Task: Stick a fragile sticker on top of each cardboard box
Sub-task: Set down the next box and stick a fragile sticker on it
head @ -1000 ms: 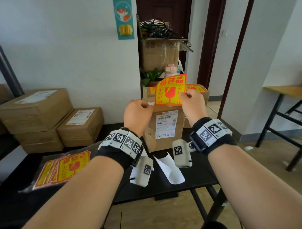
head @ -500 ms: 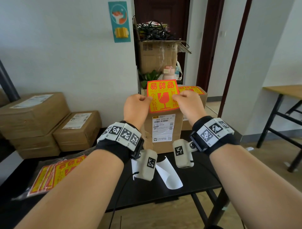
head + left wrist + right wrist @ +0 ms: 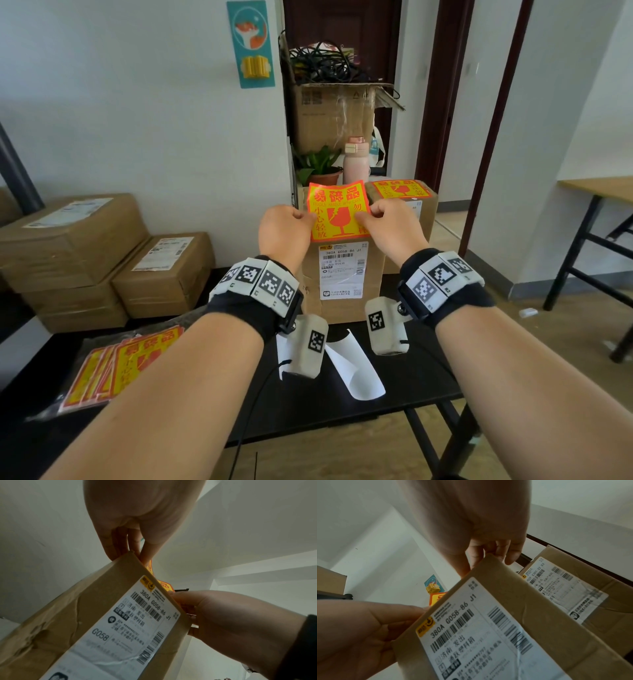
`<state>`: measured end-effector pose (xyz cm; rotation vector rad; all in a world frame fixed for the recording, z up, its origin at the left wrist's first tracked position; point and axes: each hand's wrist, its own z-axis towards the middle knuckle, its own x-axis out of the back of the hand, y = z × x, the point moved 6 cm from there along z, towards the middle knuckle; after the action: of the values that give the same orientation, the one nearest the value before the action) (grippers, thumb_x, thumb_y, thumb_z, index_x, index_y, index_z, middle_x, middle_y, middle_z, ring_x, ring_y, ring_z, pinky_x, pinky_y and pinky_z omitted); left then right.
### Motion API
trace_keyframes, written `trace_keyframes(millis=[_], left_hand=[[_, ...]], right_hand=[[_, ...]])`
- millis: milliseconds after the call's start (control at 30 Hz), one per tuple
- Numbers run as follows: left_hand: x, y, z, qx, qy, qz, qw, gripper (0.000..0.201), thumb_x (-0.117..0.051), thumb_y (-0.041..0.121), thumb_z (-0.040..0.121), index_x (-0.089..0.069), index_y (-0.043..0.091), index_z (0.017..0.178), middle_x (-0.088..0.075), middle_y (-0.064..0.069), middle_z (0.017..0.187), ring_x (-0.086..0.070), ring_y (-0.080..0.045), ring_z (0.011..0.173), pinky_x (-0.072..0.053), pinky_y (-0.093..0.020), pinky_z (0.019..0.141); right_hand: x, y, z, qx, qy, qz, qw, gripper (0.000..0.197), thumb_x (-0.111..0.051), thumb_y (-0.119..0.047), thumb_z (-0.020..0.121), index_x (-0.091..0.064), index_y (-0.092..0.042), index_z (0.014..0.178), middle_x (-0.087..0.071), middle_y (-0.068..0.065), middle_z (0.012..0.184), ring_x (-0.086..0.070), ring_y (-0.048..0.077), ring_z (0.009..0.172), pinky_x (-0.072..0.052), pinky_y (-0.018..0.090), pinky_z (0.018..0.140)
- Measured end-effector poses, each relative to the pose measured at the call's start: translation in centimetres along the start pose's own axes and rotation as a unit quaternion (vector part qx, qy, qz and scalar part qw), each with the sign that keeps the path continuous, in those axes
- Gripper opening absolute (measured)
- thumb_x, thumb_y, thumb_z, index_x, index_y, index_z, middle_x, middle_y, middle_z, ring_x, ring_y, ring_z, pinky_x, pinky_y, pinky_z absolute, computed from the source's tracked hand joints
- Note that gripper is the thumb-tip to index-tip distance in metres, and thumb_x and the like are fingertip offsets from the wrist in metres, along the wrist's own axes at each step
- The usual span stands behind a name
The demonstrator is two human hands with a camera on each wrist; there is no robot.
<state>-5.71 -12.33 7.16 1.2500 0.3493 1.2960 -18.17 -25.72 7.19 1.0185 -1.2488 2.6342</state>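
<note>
An orange and yellow fragile sticker (image 3: pixel 337 209) is held over the top of a tall cardboard box (image 3: pixel 342 281) standing on the black table (image 3: pixel 404 404). My left hand (image 3: pixel 286 229) pinches the sticker's left edge and my right hand (image 3: pixel 387 228) pinches its right edge. The box's front carries a white shipping label (image 3: pixel 137 622), also seen in the right wrist view (image 3: pixel 471 632). Only slivers of the sticker (image 3: pixel 150 569) show past the box's top edge from the wrists. A second box (image 3: pixel 411 219) behind on the right has a fragile sticker (image 3: pixel 400 189) on top.
A bag of spare fragile stickers (image 3: pixel 120 366) lies at the table's left. White backing paper (image 3: pixel 356 370) curls near the front edge. Several sealed boxes (image 3: pixel 82 253) are stacked at the left. An open box of cables (image 3: pixel 335 113), a plant and a pink bottle stand behind.
Both hands have lowered the sticker from up in the air down onto the top of the tall box. My left hand, earlier beside it, now pinches its left edge.
</note>
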Motion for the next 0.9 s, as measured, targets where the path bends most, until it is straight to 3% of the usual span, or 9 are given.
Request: trace_keyframes(millis=[133,267,400,467,600,667,767,833,900], left_hand=[[0.0,0.0,0.0,-0.004,-0.002,0.005,1.000,0.037,-0.061,0.027,0.091,-0.068,-0.007,0.077,-0.070,-0.022,0.084,-0.056,-0.021,0.065,-0.053,-0.041,0.069],[-0.1,0.0,0.0,-0.010,-0.006,0.006,1.000,0.037,-0.061,0.027,0.091,-0.069,-0.007,0.078,-0.071,-0.020,0.084,-0.066,-0.033,0.076,-0.054,-0.043,0.071],[-0.3,-0.2,0.0,-0.010,-0.009,0.013,1.000,0.035,-0.061,0.026,0.091,-0.068,-0.005,0.076,-0.071,-0.017,0.080,-0.067,-0.032,0.078,-0.055,-0.043,0.071],[-0.5,-0.3,0.1,-0.018,-0.010,0.024,1.000,0.035,-0.061,0.025,0.092,-0.067,0.000,0.070,-0.067,-0.009,0.072,-0.065,-0.029,0.071,-0.054,-0.038,0.066],[-0.8,-0.3,0.0,-0.055,0.006,0.064,0.996,0.032,-0.060,0.023,0.093,-0.060,0.015,0.062,-0.057,0.003,0.065,-0.052,-0.011,0.057,-0.036,-0.022,0.052],[-1.0,-0.5,0.1,-0.079,0.019,0.087,0.993,0.027,-0.060,0.023,0.092,-0.064,0.013,0.067,-0.062,0.000,0.073,-0.053,-0.010,0.059,-0.034,-0.019,0.052],[-1.4,-0.5,0.3,-0.103,0.037,0.121,0.987,0.019,-0.061,0.023,0.091,-0.068,0.009,0.080,-0.066,-0.006,0.089,-0.062,-0.018,0.077,-0.046,-0.029,0.065],[-1.3,-0.2,0.1,-0.109,0.053,0.119,0.985,0.013,-0.061,0.020,0.091,-0.062,0.007,0.093,-0.058,-0.005,0.100,-0.057,-0.020,0.086,-0.046,-0.031,0.074],[-1.0,0.0,-0.1,-0.111,0.066,0.108,0.986,0.025,-0.062,0.017,0.090,-0.052,0.007,0.110,-0.051,-0.006,0.110,-0.051,-0.021,0.095,-0.043,-0.030,0.078]], right_hand=[[-0.1,0.3,0.0,-0.001,0.010,0.009,1.000,0.037,-0.060,-0.030,0.093,-0.068,0.003,0.080,-0.069,0.017,0.083,-0.064,0.028,0.080,-0.052,0.044,0.079],[-0.3,0.6,0.1,-0.002,0.018,0.004,1.000,0.034,-0.061,-0.030,0.091,-0.066,-0.001,0.075,-0.067,0.013,0.081,-0.063,0.025,0.081,-0.052,0.046,0.081],[-0.6,0.9,0.2,0.009,0.024,-0.006,1.000,0.032,-0.063,-0.032,0.090,-0.064,-0.007,0.070,-0.065,0.009,0.080,-0.061,0.025,0.083,-0.050,0.049,0.084],[-0.6,1.1,0.2,0.012,0.026,-0.014,0.999,0.030,-0.064,-0.032,0.089,-0.064,-0.009,0.071,-0.064,0.007,0.083,-0.061,0.024,0.084,-0.050,0.048,0.084],[-0.6,1.1,0.1,0.023,0.039,-0.036,0.998,0.027,-0.065,-0.031,0.089,-0.065,-0.008,0.076,-0.060,0.008,0.094,-0.055,0.025,0.093,-0.045,0.043,0.088],[-0.5,0.9,0.0,0.028,0.042,-0.054,0.997,0.026,-0.065,-0.031,0.089,-0.064,-0.008,0.078,-0.059,0.009,0.097,-0.053,0.025,0.096,-0.043,0.040,0.088],[-0.5,1.1,0.1,0.025,0.040,-0.061,0.997,0.026,-0.066,-0.031,0.088,-0.061,-0.008,0.077,-0.057,0.009,0.096,-0.052,0.026,0.096,-0.042,0.039,0.087],[-0.7,1.3,0.3,0.017,0.034,-0.068,0.997,0.027,-0.066,-0.033,0.088,-0.058,-0.011,0.074,-0.057,0.008,0.094,-0.052,0.026,0.097,-0.041,0.038,0.086],[-1.0,1.4,0.3,0.012,0.036,-0.079,0.996,0.027,-0.065,-0.035,0.088,-0.056,-0.012,0.076,-0.057,0.008,0.096,-0.051,0.027,0.100,-0.038,0.036,0.086]])
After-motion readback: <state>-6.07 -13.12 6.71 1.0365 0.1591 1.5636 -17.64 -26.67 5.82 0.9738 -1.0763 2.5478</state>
